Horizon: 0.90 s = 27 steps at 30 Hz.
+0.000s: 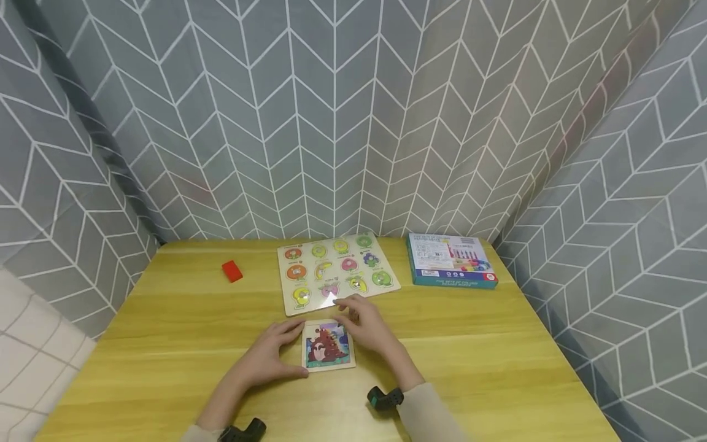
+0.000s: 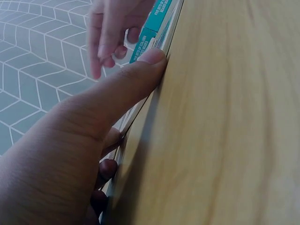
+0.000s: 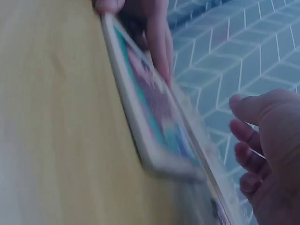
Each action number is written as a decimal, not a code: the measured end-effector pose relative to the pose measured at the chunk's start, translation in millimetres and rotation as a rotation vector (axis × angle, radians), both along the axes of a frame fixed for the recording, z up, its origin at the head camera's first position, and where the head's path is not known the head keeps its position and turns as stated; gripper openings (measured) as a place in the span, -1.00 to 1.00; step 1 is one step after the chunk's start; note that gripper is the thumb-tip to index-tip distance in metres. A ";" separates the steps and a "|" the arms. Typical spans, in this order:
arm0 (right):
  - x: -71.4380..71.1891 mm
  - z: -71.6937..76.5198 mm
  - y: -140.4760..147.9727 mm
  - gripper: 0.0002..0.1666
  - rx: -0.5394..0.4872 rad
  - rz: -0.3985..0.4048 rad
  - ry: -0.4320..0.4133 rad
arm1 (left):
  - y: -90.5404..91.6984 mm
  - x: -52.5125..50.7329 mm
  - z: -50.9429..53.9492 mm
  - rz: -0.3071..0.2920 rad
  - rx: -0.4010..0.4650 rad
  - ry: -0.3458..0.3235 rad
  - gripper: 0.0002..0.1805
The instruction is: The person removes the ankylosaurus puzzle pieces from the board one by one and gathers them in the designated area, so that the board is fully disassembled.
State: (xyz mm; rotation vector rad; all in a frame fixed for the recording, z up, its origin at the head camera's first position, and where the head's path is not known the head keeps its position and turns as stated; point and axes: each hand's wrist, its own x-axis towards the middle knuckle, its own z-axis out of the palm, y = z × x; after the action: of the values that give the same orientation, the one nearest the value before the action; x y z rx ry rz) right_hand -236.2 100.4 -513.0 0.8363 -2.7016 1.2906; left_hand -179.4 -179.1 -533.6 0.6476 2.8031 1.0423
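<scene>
A small square puzzle with a red-brown dinosaur picture in a pale wooden frame lies on the table. My left hand grips its left side, thumb at the lower corner and fingers at the upper one; in the left wrist view the thumb of this hand lies against the frame's edge. Over the puzzle's upper right corner is my right hand, its fingers loosely bent. The right wrist view has the same hand apart from the blurred puzzle, with nothing in its fingers.
Just behind the small puzzle lies a larger board of fruit and vegetable pictures. A teal and white box sits at the back right, and a small red block at the back left. Patterned curtains hang behind the wooden table.
</scene>
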 end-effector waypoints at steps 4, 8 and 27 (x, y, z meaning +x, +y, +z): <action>4.8 0.8 -16.8 -0.68 0.025 0.063 -0.054 | -0.8 1.0 0.2 0.001 0.012 0.013 0.17; 7.1 -7.0 -23.0 -0.70 0.067 0.096 -0.076 | -1.0 0.3 0.6 -0.008 0.003 0.017 0.16; 13.2 -17.4 -26.7 -0.69 0.178 0.077 -0.046 | 0.7 -0.4 1.0 -0.014 -0.008 -0.007 0.16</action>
State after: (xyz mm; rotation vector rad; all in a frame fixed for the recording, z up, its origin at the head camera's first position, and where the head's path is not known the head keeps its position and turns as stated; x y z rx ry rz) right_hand -223.0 73.7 -530.4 0.9465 -2.8812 1.1070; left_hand -179.9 -178.5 -532.6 0.6610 2.7910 1.0283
